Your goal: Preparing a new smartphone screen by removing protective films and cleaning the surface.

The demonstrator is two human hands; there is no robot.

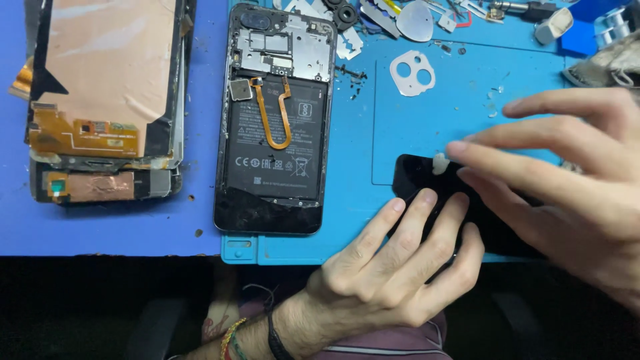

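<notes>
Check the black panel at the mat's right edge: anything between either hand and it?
Nothing visible. The left hand already rests its fingers on the black panel, and the right hand lies across it, fingertips at a small white blob on its top edge. The opened phone sits apart, to the left.

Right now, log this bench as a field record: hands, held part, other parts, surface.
left hand: fingers pressing down on black back cover
right hand: fingertips on the cover's top edge, at a small white scrap
opened phone: back off, battery and orange flex cable exposed, lies left of the cover
detached screen assembly: far left, copper foil showing
white camera-hole piece: loose, above the cover
surface: blue repair mat
</notes>
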